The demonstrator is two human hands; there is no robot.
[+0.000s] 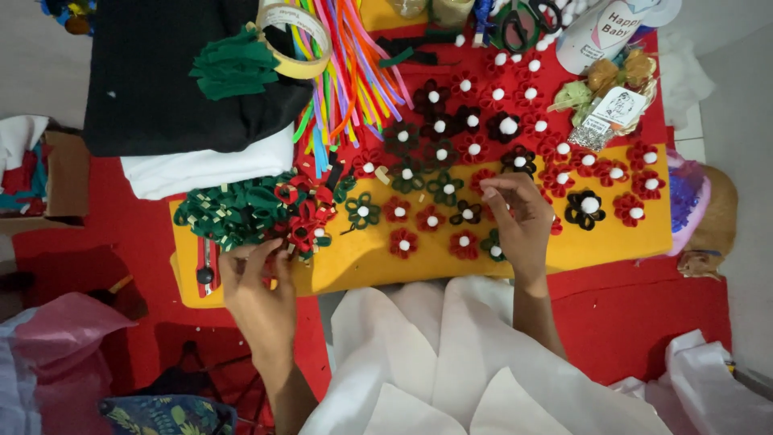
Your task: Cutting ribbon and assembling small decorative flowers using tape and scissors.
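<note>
Fingers of the left hand [256, 296] pinch into a heap of red and green felt loops [258, 211], while the right hand [519, 221] hovers with thumb and forefinger nearly together over felt flowers [463, 242] on the yellow sheet [362, 258]

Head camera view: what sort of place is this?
Probably a home craft corner on the floor: felt flowers spread over a yellow felt sheet, a bundle of coloured strips, scissors, and tape roll.

Both hands [256, 292] [519, 217] among felt flowers [451, 173]
</note>
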